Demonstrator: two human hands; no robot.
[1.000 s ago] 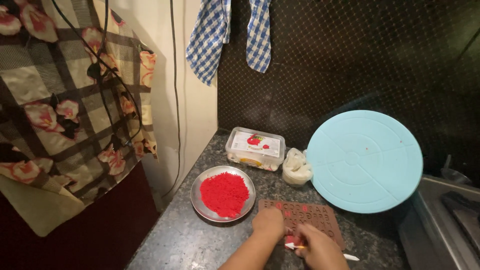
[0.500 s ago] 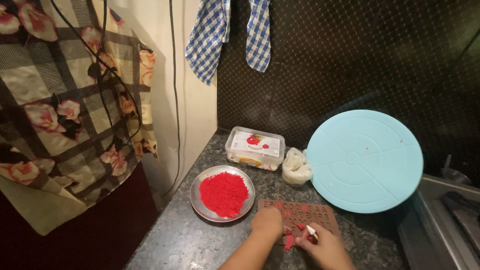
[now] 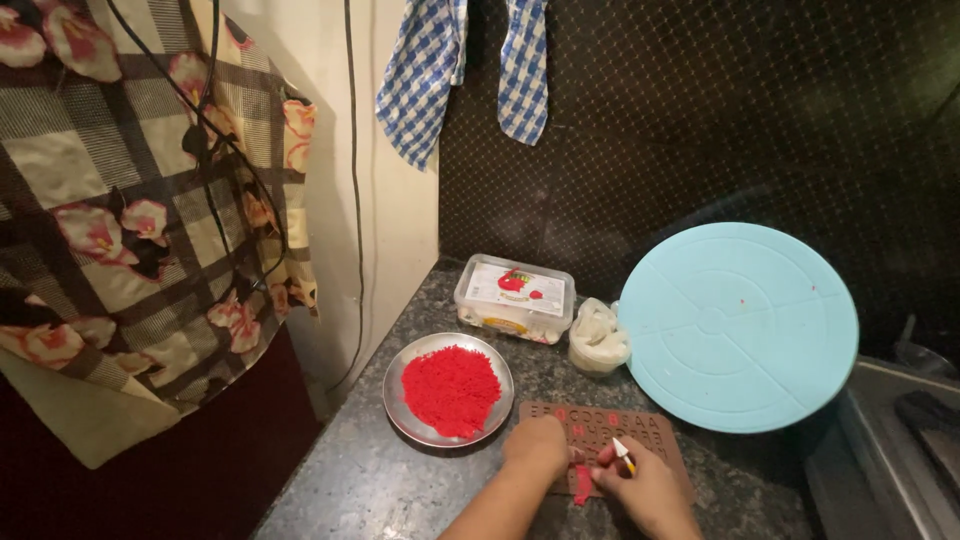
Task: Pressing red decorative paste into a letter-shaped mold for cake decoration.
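The lower edge of the brown letter mould is hidden by both hands, and the wrists are cut off by the frame. The mould lies flat on the dark table, its long axis running left to right. It is pressed down by the left hand with curled fingers, while a small white tool — tip pointing up and away — is pinched in the right hand. A plate of red crumbs sits just left; a plastic box, a white bag and a pale blue turntable stand behind.
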